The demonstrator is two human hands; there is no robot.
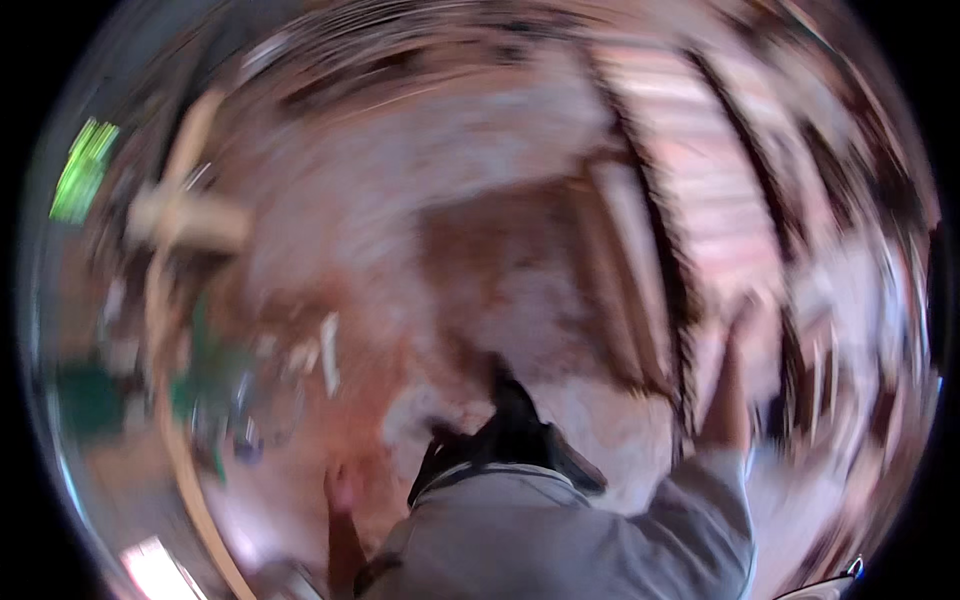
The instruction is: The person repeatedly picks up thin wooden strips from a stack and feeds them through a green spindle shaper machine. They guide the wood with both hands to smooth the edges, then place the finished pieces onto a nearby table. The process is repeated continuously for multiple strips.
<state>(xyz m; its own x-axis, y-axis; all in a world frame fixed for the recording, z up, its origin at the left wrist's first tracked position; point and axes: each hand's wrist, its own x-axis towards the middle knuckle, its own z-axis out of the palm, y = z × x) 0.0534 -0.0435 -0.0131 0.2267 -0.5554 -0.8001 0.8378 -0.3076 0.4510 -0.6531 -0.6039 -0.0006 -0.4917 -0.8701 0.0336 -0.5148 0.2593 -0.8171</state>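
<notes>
Strong motion blur smears the whole head view. My right hand (742, 312) reaches forward on the right, over a long row of pale pinkish pieces (690, 170) with dark edges along both sides. Whether it touches them or holds anything is too smeared to tell. Low on my left side hangs my left hand (343, 490), above the reddish, dusty floor (375, 330). Its fingers are blurred, and no held thing can be made out.
A brown board-like edge (615, 270) runs beside the row, next to a darker floor patch (500, 240). On the left stands a long pale wooden beam (160, 310) with a crosspiece (205, 222). Small scattered items and a white strip (330, 355) lie nearby.
</notes>
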